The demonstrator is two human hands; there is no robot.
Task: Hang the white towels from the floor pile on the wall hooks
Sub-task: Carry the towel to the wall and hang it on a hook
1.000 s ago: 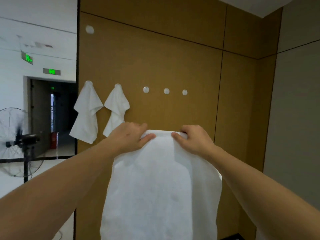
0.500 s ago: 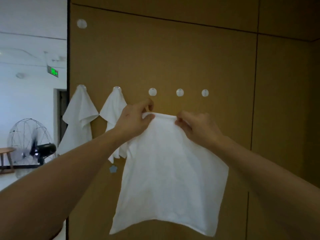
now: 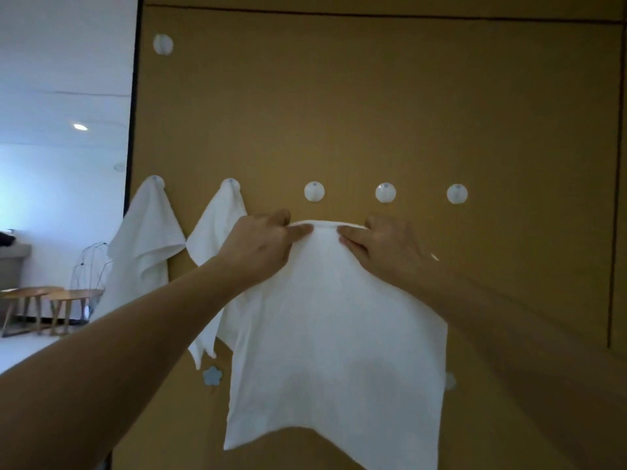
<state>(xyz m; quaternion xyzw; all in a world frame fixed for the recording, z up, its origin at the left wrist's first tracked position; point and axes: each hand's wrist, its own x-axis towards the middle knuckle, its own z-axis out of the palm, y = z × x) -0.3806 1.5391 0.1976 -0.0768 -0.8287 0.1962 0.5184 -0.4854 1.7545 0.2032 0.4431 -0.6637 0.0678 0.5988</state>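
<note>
both hands up at the brown wall panel, a white towel stretched between them. the left hand pinches the top edge on one side, the right hand pinches it on the other, and the cloth bunches into a small hump between the two grips. that hump sits just under the third hook, near it but not on it. the rest of the towel hangs loose in front of the panel, its lower right corner cut off by the frame edge.

no writing, no brand, no label readable anywhere. two more round hooks stand bare to the right. to the left, two hung towels drape from their hooks, the second one partly hidden behind the left wrist. a small blue flower-shaped piece peeks out low on the panel, another almost wholly hidden behind the towel's right edge. off to the left, wooden tables, blurred.
</note>
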